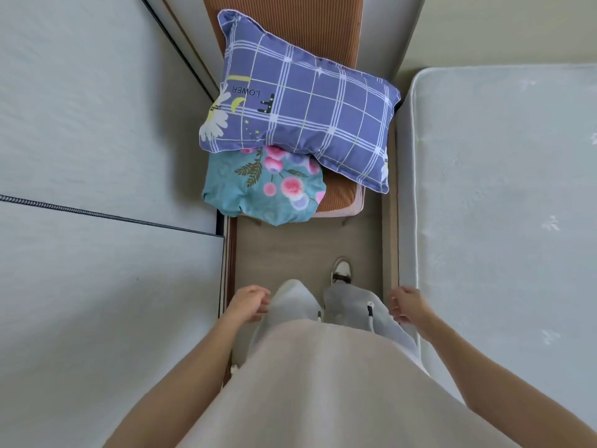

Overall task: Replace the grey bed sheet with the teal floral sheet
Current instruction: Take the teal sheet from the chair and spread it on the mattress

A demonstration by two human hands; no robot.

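The teal floral sheet (pixel 263 185) lies bundled on the near end of a brown bench (pixel 339 195), partly under a purple plaid pillow (pixel 300 101). The bare mattress (pixel 504 205) is to the right. Both the left hand (pixel 248 302) and right hand (pixel 408 303) hang loosely curled, holding nothing.

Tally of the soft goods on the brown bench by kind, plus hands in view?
Pillow: 1, blue plaid, lying partly on the sheet
Teal floral sheet: 1, bundled
Hands: 2, left hand and right hand, both holding nothing
Total: 4
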